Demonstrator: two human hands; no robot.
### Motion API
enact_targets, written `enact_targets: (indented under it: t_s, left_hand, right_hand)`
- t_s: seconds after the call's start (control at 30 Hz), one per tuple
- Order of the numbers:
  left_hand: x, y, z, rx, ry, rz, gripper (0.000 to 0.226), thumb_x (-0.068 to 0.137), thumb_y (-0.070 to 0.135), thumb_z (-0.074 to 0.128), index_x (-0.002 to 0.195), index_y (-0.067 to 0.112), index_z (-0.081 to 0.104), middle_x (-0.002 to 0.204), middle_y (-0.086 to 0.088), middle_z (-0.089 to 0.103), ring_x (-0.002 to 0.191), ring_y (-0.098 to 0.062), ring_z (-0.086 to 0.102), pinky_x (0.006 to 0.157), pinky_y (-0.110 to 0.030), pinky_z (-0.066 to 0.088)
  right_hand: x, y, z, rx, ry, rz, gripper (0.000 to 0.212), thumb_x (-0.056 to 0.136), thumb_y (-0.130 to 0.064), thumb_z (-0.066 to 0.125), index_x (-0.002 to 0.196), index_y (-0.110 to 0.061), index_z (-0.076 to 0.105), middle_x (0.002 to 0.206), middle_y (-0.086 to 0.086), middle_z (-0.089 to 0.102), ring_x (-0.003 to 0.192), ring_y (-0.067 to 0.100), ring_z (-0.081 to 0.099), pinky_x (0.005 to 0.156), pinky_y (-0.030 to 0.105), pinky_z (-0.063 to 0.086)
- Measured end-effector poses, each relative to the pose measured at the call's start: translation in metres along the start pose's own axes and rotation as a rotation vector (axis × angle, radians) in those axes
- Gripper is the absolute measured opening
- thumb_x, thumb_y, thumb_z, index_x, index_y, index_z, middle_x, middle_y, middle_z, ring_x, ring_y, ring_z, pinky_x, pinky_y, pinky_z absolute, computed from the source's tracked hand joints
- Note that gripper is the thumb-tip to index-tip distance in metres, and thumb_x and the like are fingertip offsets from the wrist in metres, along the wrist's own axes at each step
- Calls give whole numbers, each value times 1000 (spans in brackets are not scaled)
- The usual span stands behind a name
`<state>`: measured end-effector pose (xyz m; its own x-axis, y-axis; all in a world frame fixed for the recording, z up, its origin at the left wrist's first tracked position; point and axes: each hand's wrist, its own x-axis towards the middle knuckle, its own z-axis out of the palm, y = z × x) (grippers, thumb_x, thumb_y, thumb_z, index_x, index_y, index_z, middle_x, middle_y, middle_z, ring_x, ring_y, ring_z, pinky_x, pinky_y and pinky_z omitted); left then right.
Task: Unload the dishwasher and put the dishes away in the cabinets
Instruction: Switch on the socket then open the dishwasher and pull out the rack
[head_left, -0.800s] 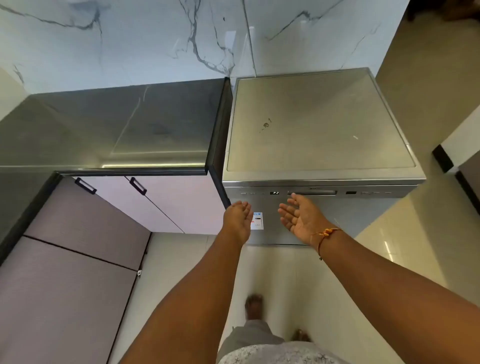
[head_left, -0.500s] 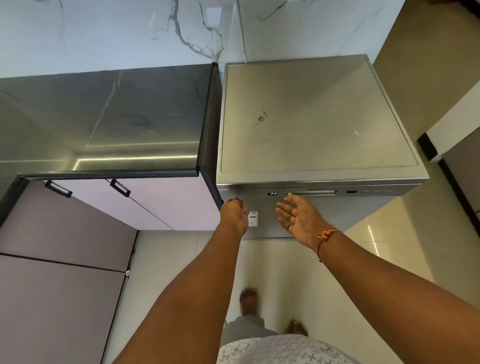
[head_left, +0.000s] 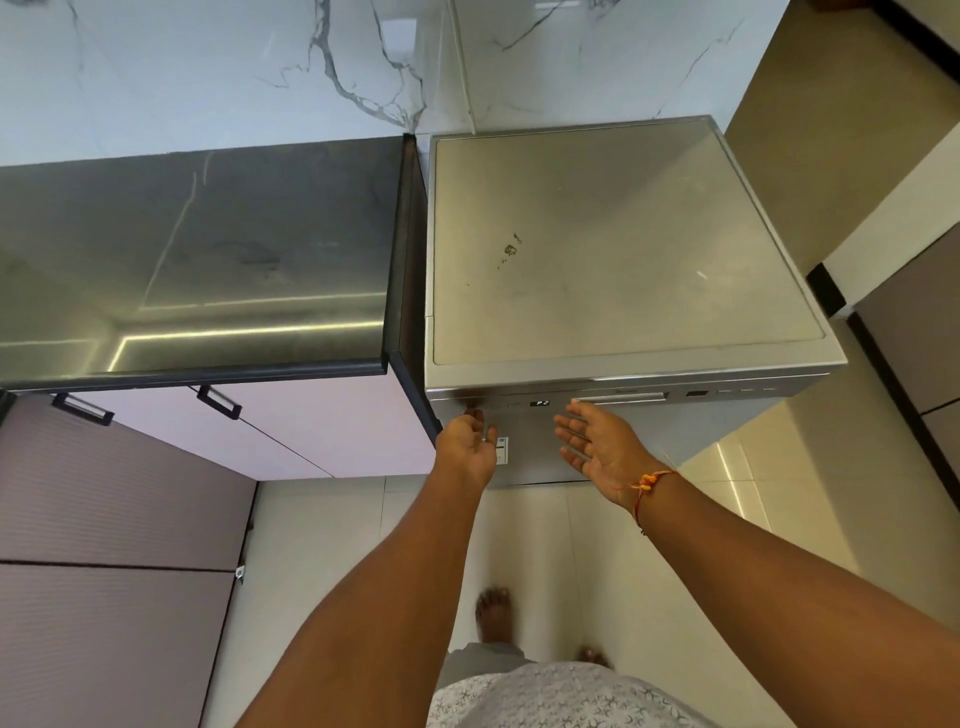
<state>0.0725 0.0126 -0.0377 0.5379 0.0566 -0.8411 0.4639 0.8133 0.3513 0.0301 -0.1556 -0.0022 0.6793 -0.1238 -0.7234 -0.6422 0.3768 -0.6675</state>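
A freestanding silver dishwasher (head_left: 613, 260) stands against the marble wall, its door closed and a small display lit on the control strip. My left hand (head_left: 467, 441) reaches the door's upper left corner, fingertips touching just under the top edge. My right hand (head_left: 597, 441) hovers palm-up with fingers spread, its fingertips just below the recessed door handle (head_left: 621, 399). Neither hand holds anything. No dishes are visible.
A dark glossy countertop (head_left: 208, 260) adjoins the dishwasher on the left, with pale cabinet doors and two black handles (head_left: 218, 402) beneath. Grey-brown cabinet fronts (head_left: 104, 519) run along the left. Beige tiled floor (head_left: 519, 540) lies below, my bare feet on it.
Both hands have moved up and forward to the dishwasher's control strip. My left fingertips now touch the door's top corner. The view has come closer to the dishwasher.
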Motion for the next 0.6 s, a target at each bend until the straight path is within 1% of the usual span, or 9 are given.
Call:
enact_targets:
  t_s: [0.07, 0.17, 0.27, 0.33, 0.37, 0.43, 0.5, 0.53, 0.6]
  left_hand:
    - [3, 0, -2, 7, -18, -13, 12, 99, 4, 48, 105, 7, 57, 124, -13, 62, 120, -21, 57, 112, -39, 39]
    - [2, 0, -3, -1, -32, -15, 9, 99, 5, 49, 102, 8, 57, 127, -13, 62, 122, -21, 56, 112, -40, 38]
    - [1, -1, -4, 52, -51, -12, 19, 99, 9, 51, 117, 7, 56, 127, -12, 61, 125, -24, 52, 112, -41, 38]
    - [0, -1, -5, 175, -44, 10, 31, 99, 14, 53, 129, 8, 52, 129, -10, 58, 127, -26, 48, 112, -43, 38]
    - [-1, -2, -5, 305, -28, 37, 34, 99, 15, 53, 133, 9, 50, 128, -9, 56, 124, -27, 48, 111, -42, 39]
    - [-6, -5, -4, 666, 0, 131, 41, 99, 13, 50, 139, 11, 41, 120, -10, 52, 110, -27, 51, 100, -42, 45]
    - [-16, -15, -5, 1099, 26, 260, 49, 98, 16, 50, 144, 14, 33, 124, -15, 52, 104, -28, 54, 89, -44, 49]
    - [-22, -22, -7, 1323, 11, 376, 51, 98, 19, 52, 145, 13, 33, 131, -15, 51, 106, -28, 55, 87, -42, 51]
    - [-34, -35, -12, 1720, -64, 714, 49, 99, 36, 51, 140, 12, 40, 138, -10, 49, 115, -25, 53, 91, -38, 47]
  right_hand:
    - [0, 0, -2, -16, 12, -12, 32, 101, -32, 53, 129, -17, 59, 122, 3, 66, 110, 16, 62, 84, 32, 52]
    - [-2, 0, -6, -50, 9, -39, 32, 101, -32, 53, 129, -18, 59, 122, 3, 67, 111, 17, 62, 85, 33, 53]
    - [-5, 0, -11, -93, -3, -59, 31, 100, -33, 54, 128, -19, 59, 121, 2, 67, 111, 17, 62, 85, 33, 53]
    - [-9, -1, -15, -155, -1, -80, 26, 100, -33, 54, 122, -20, 59, 119, 1, 66, 112, 18, 62, 90, 35, 53]
    - [-11, 0, -17, -203, 4, -101, 20, 101, -33, 53, 117, -22, 59, 118, 1, 66, 111, 18, 61, 92, 37, 52]
    - [-14, -1, -20, -344, 22, -182, 11, 101, -31, 52, 103, -24, 60, 108, 2, 64, 105, 19, 60, 93, 40, 52]
    - [-16, -1, -25, -570, 55, -329, 15, 100, -34, 52, 96, -22, 61, 93, 1, 62, 97, 23, 60, 84, 36, 51]
    - [-18, -1, -28, -715, 76, -397, 18, 99, -37, 53, 101, -20, 61, 93, 1, 62, 96, 24, 61, 81, 33, 50]
    - [-21, -5, -31, -1015, 156, -513, 36, 97, -45, 53, 118, -16, 58, 106, 4, 63, 100, 24, 61, 81, 32, 49]
